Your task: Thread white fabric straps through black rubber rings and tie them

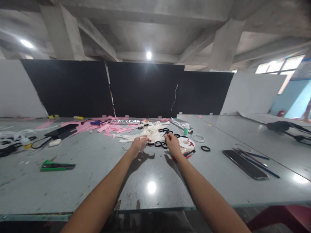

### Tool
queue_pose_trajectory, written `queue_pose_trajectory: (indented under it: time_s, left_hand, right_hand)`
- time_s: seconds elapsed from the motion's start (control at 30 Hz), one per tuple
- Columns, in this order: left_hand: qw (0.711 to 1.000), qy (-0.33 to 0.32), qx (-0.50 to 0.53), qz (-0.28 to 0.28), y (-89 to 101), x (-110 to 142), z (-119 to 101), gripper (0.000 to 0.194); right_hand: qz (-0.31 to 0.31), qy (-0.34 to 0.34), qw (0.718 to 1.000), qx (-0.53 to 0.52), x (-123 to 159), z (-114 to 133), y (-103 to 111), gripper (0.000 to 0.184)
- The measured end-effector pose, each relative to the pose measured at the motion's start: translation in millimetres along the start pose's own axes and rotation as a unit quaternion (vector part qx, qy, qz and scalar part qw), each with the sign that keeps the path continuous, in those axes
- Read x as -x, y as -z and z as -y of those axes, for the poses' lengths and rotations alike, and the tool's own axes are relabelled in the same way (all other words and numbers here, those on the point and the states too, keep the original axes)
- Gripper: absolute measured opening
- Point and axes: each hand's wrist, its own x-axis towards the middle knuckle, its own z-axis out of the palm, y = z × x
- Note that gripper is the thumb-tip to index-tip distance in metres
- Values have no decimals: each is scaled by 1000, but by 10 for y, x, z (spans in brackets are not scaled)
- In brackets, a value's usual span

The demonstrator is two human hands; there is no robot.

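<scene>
Beside the hands (155,144), black rings (205,148), phone (245,164).

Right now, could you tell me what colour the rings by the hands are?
Black rings, clearest in the head view.

no readable text, labels, brands, numbers or signs anywhere

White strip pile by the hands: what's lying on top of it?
Black rings lie on and around the white strip pile. The left hand and right hand cover its near edge, hiding what's beneath.
</scene>
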Motion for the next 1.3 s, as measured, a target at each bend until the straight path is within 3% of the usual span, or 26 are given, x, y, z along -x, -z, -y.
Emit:
queue_pose_trajectory:
  time_s: [0.17, 0.3, 0.43, 0.67, 0.83, 1.13, 1.3]
  left_hand:
    - [992, -35, -93, 82, -60, 16, 65, 39]
    - [985, -53, -135, 92, -88, 14, 101, 37]
    - [984, -62, -141, 88, -90, 7, 109, 36]
    - [986, -68, -107, 112, -131, 17, 102, 38]
    - [992, -92, -49, 74, -154, 17, 98, 43]
    - [991, -115, -54, 35, -213, 24, 148, 39]
    - [988, -113, -107, -4, -191, 23, 156, 29]
  right_hand:
    - [155, 26, 976, -154, 61, 79, -137, 34]
    - [235, -4, 952, -196, 120, 88, -231, 39]
    - [229, -16, 945, -235, 132, 78, -254, 35]
    - [167, -9, 966, -199, 114, 98, -217, 27]
    - [177, -11, 962, -208, 129, 119, -222, 27]
    - [181, -37, 947, -262, 151, 131, -280, 27]
    - [157, -10, 968, -196, 171, 110, -263, 41]
